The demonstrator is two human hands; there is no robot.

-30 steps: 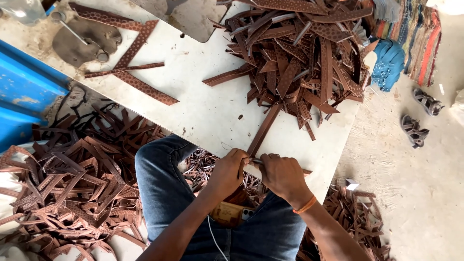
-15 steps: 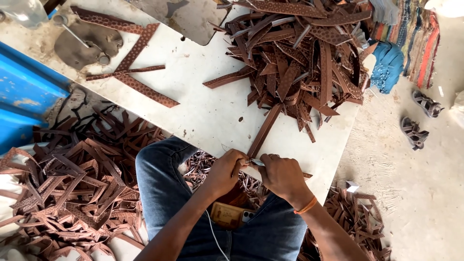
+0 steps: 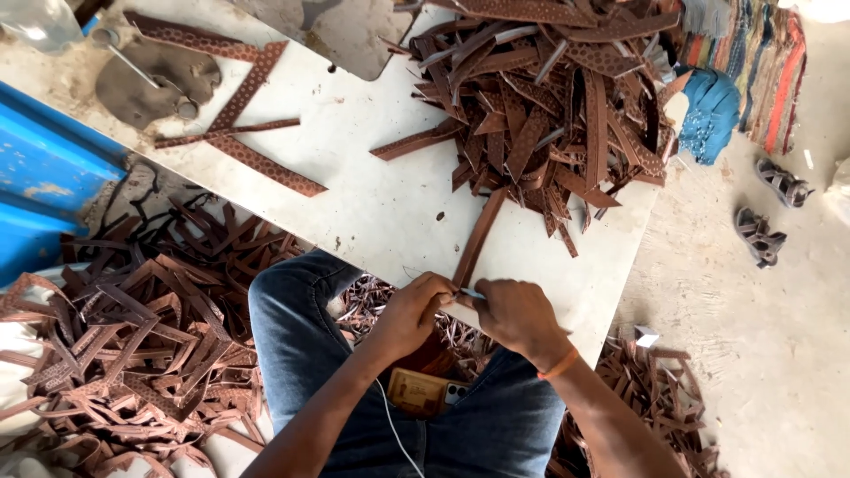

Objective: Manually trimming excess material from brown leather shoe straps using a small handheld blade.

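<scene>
Where the view begins at far left: blue panel along the edge, and below it a floor heap of brown cut leather shapes, tangled and overlapping. On the white table, upper left: grey sole-shaped piece with scissors lying across it; just beside these, several patterned brown straps crossing one another.

Centre, at the table's near edge: left hand, fingers closed on the lower end of one long brown leather strip. Strip runs up and away across the table, its far end reaching the large pile of brown strips. Right hand, touching the left, likewise pinched on the strip's near end; a small pale object shows between the fingers, too small to identify. Orange wristband on the right wrist.

Far right, on the floor: blue cloth, pair of sandals.
</scene>
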